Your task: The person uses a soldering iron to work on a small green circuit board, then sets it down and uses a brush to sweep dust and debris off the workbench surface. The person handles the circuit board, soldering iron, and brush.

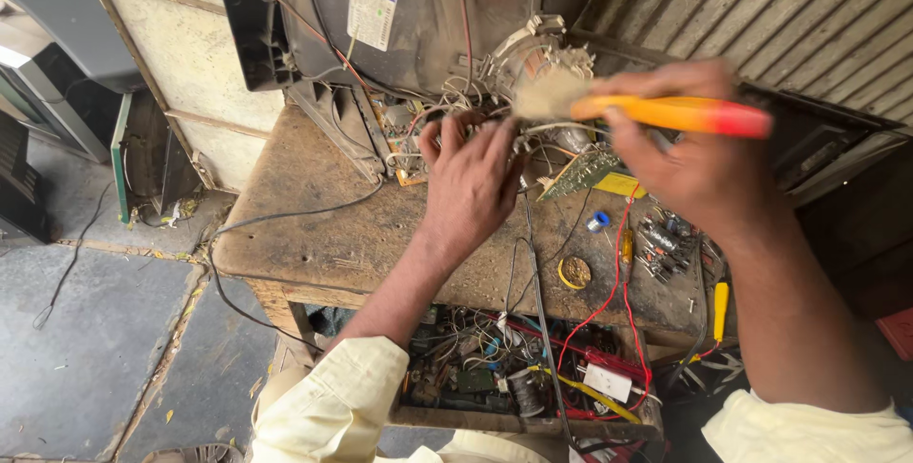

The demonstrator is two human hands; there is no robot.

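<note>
At the rear of the opened television set [428, 16] on the worktop [323, 225], the right hand [694, 163] grips an orange-handled brush [656, 113], bristles at the tube neck. The left hand [471, 178], fingers curled, holds the wire bundle [428, 106] aside. Dusting appears under way; further strokes call for light pressure near wiring.

Orange-handled brush [656, 111] with pale bristles, lying level above tangled wires [447, 106] behind the open television set [428, 16].

two bare forearms, pale yellow sleeves [333, 396] pushed up near elbows.
</note>
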